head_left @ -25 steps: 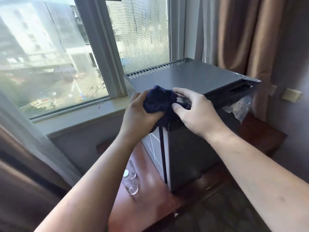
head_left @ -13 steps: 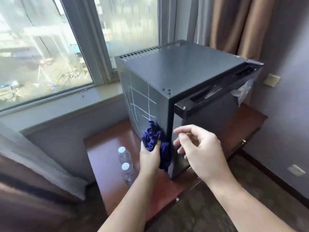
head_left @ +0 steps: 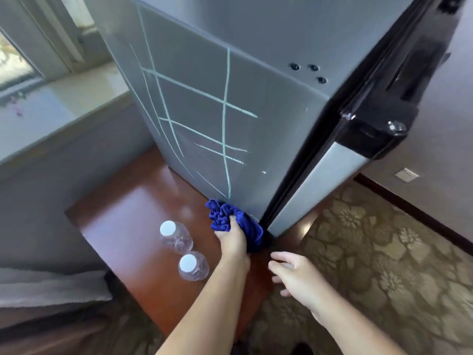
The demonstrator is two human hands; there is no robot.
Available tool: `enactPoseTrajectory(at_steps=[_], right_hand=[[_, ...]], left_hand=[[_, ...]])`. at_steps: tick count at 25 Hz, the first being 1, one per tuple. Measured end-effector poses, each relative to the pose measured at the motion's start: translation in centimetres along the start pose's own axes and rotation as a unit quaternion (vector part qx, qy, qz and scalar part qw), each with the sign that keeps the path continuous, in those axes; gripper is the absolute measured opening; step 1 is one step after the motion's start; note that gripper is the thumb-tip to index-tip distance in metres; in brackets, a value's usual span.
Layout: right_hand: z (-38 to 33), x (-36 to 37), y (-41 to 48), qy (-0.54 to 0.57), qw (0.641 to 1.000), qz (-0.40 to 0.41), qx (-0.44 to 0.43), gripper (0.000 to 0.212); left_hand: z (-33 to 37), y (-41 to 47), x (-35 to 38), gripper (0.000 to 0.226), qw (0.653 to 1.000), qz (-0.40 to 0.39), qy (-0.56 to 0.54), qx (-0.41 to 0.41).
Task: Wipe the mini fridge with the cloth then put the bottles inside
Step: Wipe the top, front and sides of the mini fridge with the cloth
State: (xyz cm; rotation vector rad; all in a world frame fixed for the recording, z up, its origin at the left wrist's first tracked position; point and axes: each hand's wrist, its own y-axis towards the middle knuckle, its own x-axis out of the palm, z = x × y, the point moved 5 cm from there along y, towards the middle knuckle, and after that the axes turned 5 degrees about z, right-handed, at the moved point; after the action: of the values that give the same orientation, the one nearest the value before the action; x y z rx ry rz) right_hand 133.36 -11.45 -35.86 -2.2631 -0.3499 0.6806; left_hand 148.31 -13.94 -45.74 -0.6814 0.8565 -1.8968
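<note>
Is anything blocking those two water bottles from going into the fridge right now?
Yes. The fridge door looks shut, closing off the inside. The bottles stand on the table by the fridge's side wall, and the left hand, gripping the cloth, sits at the corner between them and the door.

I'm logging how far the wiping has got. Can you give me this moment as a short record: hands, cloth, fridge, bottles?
left hand: grips the cloth
cloth: blue, bunched, at the bottom front corner of the fridge's side
right hand: open, holds nothing, beside the left wrist
mini fridge: on the wooden table; pale lines cross its side; door looks closed
bottles: two, white caps, upright on the table, outside the fridge
</note>
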Motion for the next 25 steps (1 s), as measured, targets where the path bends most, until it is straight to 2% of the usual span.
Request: enactPoseTrajectory(at_steps=[7, 10, 13, 15, 18, 21, 23, 25], right_hand=[[3.3, -2.1, -1.2, 0.005, 0.999, 0.043, 0.033, 0.033], [1.7, -3.2, -3.0, 0.015, 0.996, 0.075, -0.051, 0.018], [-0.8, -4.4, -5.1, 0.043, 0.983, 0.096, -0.152, 0.021], [-1.8, -4.9, -6.1, 0.074, 0.976, 0.092, -0.186, 0.021], [-1.4, -4.6, -6.0, 0.079, 0.977, 0.053, -0.193, 0.024], [1.3, -4.3, -4.3, 0.062, 0.983, 0.039, -0.167, 0.027], [4.2, -3.8, -3.0, 0.028, 0.990, 0.024, -0.137, 0.025], [6.7, -3.6, -2.3, -0.015, 0.994, 0.005, -0.105, 0.022]], left_hand=[[-2.2, -5.0, -0.2, 0.037, 0.990, -0.070, -0.010, -0.122], [-0.3, -9.0, 0.3, 0.031, 0.989, -0.096, -0.035, -0.102], [2.4, -11.5, 0.8, 0.012, 0.990, -0.118, -0.061, -0.042], [3.2, -11.6, 0.8, 0.020, 0.991, -0.115, -0.066, -0.018], [0.8, -8.4, 0.7, 0.038, 0.995, -0.070, -0.066, -0.039], [-3.8, -3.9, 0.7, 0.053, 0.994, -0.017, -0.071, -0.075], [-6.7, -2.0, 0.9, 0.059, 0.994, -0.010, -0.066, -0.086], [-7.8, -1.9, 0.8, 0.054, 0.994, 0.006, -0.068, -0.091]])
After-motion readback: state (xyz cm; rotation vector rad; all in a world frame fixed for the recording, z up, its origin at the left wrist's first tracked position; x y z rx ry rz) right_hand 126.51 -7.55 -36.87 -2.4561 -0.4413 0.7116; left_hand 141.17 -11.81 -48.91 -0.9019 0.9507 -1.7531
